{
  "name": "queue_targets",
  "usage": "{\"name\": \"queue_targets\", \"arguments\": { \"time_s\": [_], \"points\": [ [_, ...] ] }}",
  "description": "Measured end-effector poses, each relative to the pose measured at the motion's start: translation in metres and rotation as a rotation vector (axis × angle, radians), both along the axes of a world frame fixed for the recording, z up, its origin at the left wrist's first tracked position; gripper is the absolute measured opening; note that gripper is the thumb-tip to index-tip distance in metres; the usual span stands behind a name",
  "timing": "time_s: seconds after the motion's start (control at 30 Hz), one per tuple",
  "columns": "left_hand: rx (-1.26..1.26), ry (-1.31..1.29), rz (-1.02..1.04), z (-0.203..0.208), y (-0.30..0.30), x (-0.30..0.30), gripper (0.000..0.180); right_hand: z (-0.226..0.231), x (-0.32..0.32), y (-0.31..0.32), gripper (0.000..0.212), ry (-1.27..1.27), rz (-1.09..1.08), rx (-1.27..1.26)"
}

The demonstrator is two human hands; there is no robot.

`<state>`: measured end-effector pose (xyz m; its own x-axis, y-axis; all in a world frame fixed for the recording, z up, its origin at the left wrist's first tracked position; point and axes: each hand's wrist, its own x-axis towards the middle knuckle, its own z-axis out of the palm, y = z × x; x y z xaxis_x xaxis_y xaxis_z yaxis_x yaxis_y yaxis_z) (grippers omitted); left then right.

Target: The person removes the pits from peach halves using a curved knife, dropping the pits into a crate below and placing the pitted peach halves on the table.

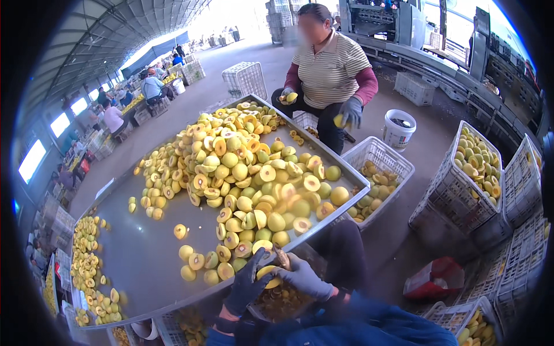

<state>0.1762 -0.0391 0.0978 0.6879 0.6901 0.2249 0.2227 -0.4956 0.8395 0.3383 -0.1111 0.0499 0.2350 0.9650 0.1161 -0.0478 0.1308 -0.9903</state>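
Observation:
At the near edge of a metal table (147, 248), my left hand (247, 288), in a dark glove, is closed around a yellow peach half (268, 278). My right hand (307, 279), in a grey glove, grips a short brownish tool (281, 258) against that peach half; its working end is hidden, so its exact kind cannot be made out. Just beyond my hands spreads a large heap of halved yellow peaches (231, 158), many with brown pits showing. Below my hands sits a container (283, 303) of brown pits and scraps.
Across the table a seated co-worker (329, 69) in gloves holds peach pieces. A white crate (404, 167) of peaches stands at the table's right side, near a white bucket (399, 130). Stacked crates (461, 202) and a red bag (435, 278) lie further right.

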Motion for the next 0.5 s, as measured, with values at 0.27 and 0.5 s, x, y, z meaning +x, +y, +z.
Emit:
{"name": "queue_targets", "arguments": {
  "time_s": [0.27,0.5],
  "points": [
    [-0.166,-0.510,0.421,-0.022,-0.040,0.041,0.049,0.021,-0.022,0.005,0.024,0.409,-0.119,-0.183],
    [-0.582,-0.924,0.444,-0.013,-0.022,0.033,0.063,0.025,-0.021,-0.002,0.023,-0.561,-0.027,-0.194]
  ]
}}
